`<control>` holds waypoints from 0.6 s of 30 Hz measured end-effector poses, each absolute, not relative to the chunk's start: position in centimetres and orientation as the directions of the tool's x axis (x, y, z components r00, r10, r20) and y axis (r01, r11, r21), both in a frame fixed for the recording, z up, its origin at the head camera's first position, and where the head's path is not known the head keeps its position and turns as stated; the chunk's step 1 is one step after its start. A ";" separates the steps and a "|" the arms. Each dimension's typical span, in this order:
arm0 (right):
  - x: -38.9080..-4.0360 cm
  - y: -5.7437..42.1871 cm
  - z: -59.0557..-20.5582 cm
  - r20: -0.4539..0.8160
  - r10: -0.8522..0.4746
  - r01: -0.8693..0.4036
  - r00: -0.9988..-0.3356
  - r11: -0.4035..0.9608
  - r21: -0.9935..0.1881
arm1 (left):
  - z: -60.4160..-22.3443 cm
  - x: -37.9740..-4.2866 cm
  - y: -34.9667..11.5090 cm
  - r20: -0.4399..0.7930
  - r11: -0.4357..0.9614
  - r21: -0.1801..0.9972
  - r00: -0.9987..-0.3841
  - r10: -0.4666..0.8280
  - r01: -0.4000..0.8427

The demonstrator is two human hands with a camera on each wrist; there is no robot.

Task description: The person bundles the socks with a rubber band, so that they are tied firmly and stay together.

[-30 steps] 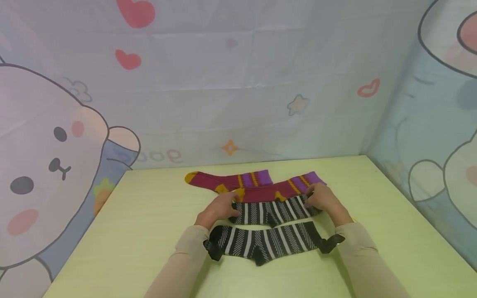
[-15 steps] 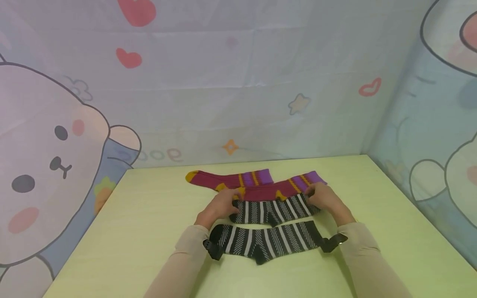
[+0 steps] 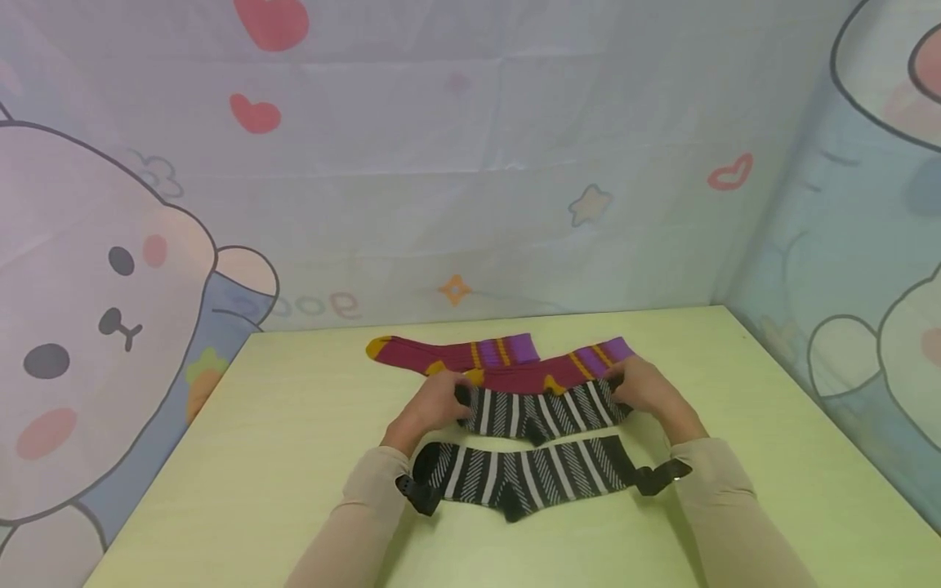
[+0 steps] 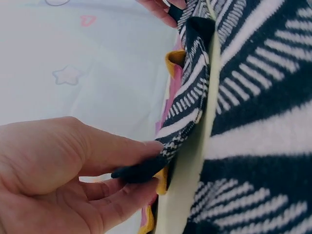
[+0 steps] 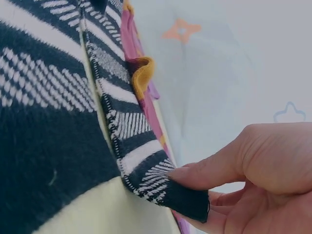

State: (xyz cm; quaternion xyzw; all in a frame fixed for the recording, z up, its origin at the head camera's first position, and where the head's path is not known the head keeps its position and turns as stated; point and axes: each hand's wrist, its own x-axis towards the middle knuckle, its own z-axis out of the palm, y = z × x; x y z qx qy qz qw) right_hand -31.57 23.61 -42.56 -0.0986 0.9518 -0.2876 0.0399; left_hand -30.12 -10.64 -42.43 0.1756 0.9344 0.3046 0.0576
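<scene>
Two black-and-white striped socks lie one behind the other in the head view. My left hand pinches the toe end of the farther striped sock between thumb and fingers, as the left wrist view shows with its dark tip. The cuff end of that same sock is pinched by my right hand. Both ends are raised a little off the table. Closer to me, the second striped sock lies flat, heel toward me, under the wrists.
Behind the held sock lie two maroon socks with mustard toes and purple cuffs: one farther left, one nearer right. They sit on a pale yellow table. A printed cloth backdrop rises along the table's back edge.
Both hands have shifted slightly; the farther striped sock has come up a little and now covers more of the nearer maroon sock's lower edge. The other socks have not moved.
</scene>
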 end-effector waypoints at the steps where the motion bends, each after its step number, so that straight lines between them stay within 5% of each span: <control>1: -31.5 23.6 -42.4 -0.028 -0.209 -0.159 -0.977 0.818 -0.553 | -42.3 -30.1 -10.6 -0.012 0.750 0.597 -0.931 0.365 0.286; 18: -30.4 23.8 -40.0 -0.064 -0.275 -0.191 -0.959 0.799 -0.571 | -41.2 -28.7 -11.1 -0.016 0.705 0.664 -0.938 0.346 0.249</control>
